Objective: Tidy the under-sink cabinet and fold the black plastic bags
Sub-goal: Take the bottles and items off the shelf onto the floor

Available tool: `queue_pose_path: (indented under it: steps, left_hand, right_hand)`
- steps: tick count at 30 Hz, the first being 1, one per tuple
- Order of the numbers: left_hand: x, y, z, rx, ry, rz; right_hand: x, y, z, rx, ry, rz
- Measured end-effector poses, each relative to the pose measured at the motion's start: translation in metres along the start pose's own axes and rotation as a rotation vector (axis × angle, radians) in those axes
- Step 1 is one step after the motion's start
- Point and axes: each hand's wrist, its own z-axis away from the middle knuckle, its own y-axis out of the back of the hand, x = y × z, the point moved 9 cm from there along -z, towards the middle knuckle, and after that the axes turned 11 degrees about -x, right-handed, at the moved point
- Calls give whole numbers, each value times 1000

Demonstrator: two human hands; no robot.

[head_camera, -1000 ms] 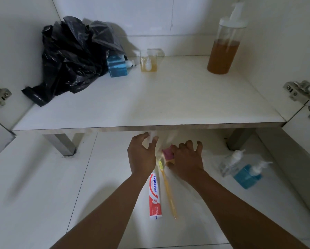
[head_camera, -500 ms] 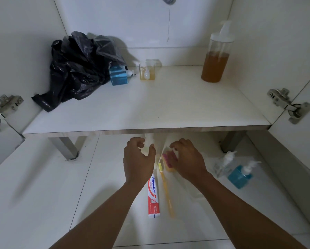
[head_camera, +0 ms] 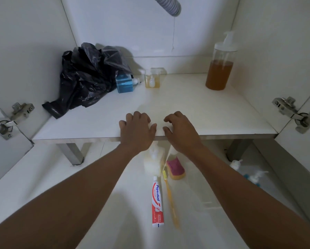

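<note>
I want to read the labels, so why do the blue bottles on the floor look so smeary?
Head view: the blue bottles at the lower right are smeared by motion blur, and the yellow toothbrush blurs too; the toothpaste tube stays readable. The wide lens bends the cabinet walls outward, and the black bags cast a soft shadow on the back wall.

Just two bare forearms coming in from the bottom corners, no sleeves anywhere in view. No watch, bracelet or rings that I can spot on the left hand [head_camera: 137,131] or the right hand [head_camera: 182,131]. No gloves either. Nails look short, though it's kinda blurry.
</note>
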Motion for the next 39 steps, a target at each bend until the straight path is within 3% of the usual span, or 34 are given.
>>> queue_pose_path:
  steps: [7,12,16,21,27,32,39]
  left_hand:
    - [-28,-7,-64,-107,73,1]
    - [-57,7,-101,119,168,214]
    - [-74,20,-135,263,149,64]
    - [-76,24,-177,325,-6,-224]
    - [-89,20,-188,284,-40,-87]
    - [-87,24,-176,292,-109,177]
    - [-81,32,-151,394,-138,100]
  right_hand:
    - [12,-12,-81,-107,-187,-79]
    - [26,-21,-144,-92,-222,-250]
    - [46,-24,-186,-97,-316,-350]
    - [50,-33,-225,-121,-239,-300]
    - [45,-36,-237,-43,-231,-271]
    - [37,-36,-228,22,-185,-163]
    - [33,-30,-209,57,-162,-207]
